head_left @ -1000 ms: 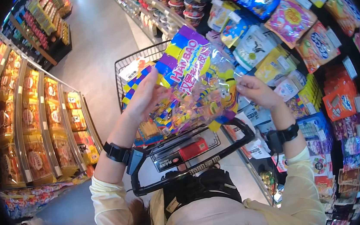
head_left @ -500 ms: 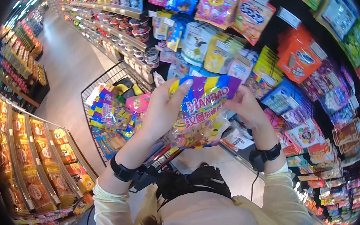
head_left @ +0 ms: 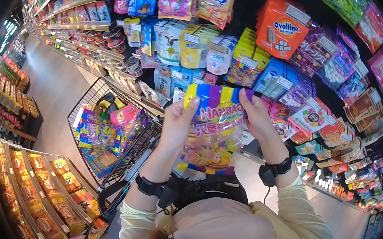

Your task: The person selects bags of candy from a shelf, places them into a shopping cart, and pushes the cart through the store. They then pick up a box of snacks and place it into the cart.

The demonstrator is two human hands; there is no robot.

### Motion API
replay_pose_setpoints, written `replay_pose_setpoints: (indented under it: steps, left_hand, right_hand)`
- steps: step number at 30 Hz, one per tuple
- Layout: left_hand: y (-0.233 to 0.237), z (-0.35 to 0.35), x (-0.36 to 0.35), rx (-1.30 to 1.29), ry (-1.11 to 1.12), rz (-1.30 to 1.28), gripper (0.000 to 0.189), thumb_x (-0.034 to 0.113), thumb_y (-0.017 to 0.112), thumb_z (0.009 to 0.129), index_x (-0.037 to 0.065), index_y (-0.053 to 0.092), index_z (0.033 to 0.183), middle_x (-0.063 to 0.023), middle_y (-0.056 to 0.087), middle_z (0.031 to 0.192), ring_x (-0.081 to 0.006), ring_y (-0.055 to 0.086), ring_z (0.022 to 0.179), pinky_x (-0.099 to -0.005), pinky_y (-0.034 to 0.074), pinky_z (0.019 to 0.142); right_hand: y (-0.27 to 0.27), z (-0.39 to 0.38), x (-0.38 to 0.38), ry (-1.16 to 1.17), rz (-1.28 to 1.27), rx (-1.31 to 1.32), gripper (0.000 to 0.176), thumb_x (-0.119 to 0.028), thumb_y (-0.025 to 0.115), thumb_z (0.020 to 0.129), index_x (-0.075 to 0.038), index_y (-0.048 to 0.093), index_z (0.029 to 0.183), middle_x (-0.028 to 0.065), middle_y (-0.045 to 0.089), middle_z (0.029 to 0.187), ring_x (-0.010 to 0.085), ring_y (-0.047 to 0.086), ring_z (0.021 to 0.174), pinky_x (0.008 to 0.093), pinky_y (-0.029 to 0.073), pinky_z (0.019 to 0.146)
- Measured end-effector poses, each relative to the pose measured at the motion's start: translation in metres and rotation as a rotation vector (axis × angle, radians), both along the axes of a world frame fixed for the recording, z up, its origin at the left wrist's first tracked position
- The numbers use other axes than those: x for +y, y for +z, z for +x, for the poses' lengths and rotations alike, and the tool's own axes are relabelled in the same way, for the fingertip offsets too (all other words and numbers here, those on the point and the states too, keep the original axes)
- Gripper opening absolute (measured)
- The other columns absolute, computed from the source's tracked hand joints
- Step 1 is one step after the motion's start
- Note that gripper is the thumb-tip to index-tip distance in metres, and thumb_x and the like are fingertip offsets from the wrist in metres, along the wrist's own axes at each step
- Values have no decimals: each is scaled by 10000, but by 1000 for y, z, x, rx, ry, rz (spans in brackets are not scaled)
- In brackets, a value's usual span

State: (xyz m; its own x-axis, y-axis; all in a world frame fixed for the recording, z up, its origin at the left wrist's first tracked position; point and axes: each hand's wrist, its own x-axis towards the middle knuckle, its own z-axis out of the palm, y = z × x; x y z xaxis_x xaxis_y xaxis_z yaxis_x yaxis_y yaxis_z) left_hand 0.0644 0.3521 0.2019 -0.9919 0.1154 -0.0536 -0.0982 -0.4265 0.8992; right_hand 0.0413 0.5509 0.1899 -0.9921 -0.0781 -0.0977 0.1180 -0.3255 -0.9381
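Observation:
A glossy candy bag (head_left: 216, 135) in purple, blue and yellow, lettered "HANBAO", is held upright in front of my body. My left hand (head_left: 178, 123) pinches its upper left corner, the thumb lying on the front. At the upper right edge, my right hand (head_left: 258, 115) grips it with the thumb in front. The fingers behind the bag are hidden. Beyond my left forearm stands a black wire shopping cart (head_left: 80, 151) holding several packets, among them a similar yellow and blue bag (head_left: 92, 128) and a pink packet (head_left: 124, 115).
Hanging candy packets fill the shelf on the right, including an orange Ovaltine bag (head_left: 281, 25) and yellow bags (head_left: 245, 59). Tubs (head_left: 133, 65) line the shelf beyond the cart. At left is a lit snack rack (head_left: 37, 189). An aisle floor (head_left: 51, 73) runs toward the back left.
The view has turned right, so shelf and cart appear farther left. My right hand has shifted up along the bag's edge, and the bag hangs straighter between both hands.

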Motion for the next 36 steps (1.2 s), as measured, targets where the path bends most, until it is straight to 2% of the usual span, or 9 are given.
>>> replay_pose_setpoints:
  steps: [2, 8, 13, 17, 19, 25, 31, 35, 36]
  left_hand:
    - [-7, 11, 19, 2, 38, -326, 259, 242, 518, 940, 11, 630, 906, 50, 574, 687, -2, 445, 527, -195, 375, 477]
    - [-78, 23, 71, 86, 76, -354, 266, 246, 515, 941, 14, 639, 903, 29, 571, 699, -24, 471, 596, -204, 399, 576]
    - [-127, 7, 96, -368, -114, 160, 288, 230, 518, 939, -33, 635, 932, -5, 633, 787, -35, 526, 688, -184, 413, 645]
    - [-169, -16, 117, -336, -69, 148, 298, 236, 535, 929, -47, 628, 917, 0, 635, 786, -45, 536, 683, -209, 411, 616]
    - [-182, -27, 123, -144, 99, -379, 277, 231, 559, 909, -39, 616, 930, -57, 626, 695, -74, 551, 631, -267, 414, 561]
    - [-200, -47, 137, 67, 337, -959, 209, 195, 511, 927, 1, 586, 905, -167, 504, 583, -225, 440, 465, -333, 380, 483]
    - [-254, -72, 155, 57, 341, -819, 238, 215, 499, 923, -1, 597, 919, -246, 566, 674, -413, 558, 624, -430, 418, 546]
    - [-306, -96, 159, 46, 330, -819, 239, 223, 506, 920, 4, 601, 926, -255, 563, 696, -403, 561, 642, -422, 424, 566]
    - [-336, -105, 154, -14, 246, -769, 256, 246, 519, 919, 5, 606, 928, -182, 587, 696, -285, 570, 640, -366, 425, 564]
  right_hand:
    - [-10, 11, 17, -21, 43, -44, 235, -280, 535, 931, -54, 602, 923, -30, 596, 807, 40, 521, 718, 223, 425, 662]
    - [-63, 33, 73, -43, 261, -37, 244, -249, 563, 914, -15, 611, 962, -13, 606, 814, 50, 530, 716, 222, 426, 659]
    - [-103, 45, 107, -68, 93, -183, 253, -257, 580, 903, -19, 639, 964, -16, 635, 783, 45, 550, 707, 200, 422, 646]
    - [-132, 30, 117, -117, 39, -304, 233, -248, 581, 904, -30, 636, 966, -25, 615, 774, 34, 538, 670, 193, 421, 595]
    - [-149, 19, 120, -108, 116, -271, 225, -244, 580, 904, -34, 633, 963, -32, 596, 757, 34, 526, 654, 196, 424, 598]
    - [-170, -1, 111, -117, 163, -230, 226, -238, 550, 921, -23, 616, 936, -30, 547, 758, 48, 490, 686, 204, 413, 623]
    - [-226, -22, 104, -303, 287, -226, 241, -270, 562, 912, -36, 614, 931, -32, 556, 755, 49, 490, 698, 211, 400, 622]
    - [-273, -41, 109, -356, 248, -240, 226, -247, 616, 875, -26, 612, 924, -9, 592, 768, 56, 516, 690, 219, 420, 628]
    - [-290, -46, 114, -362, 245, -238, 226, -247, 616, 875, -26, 612, 924, -9, 592, 768, 56, 516, 690, 219, 420, 628]
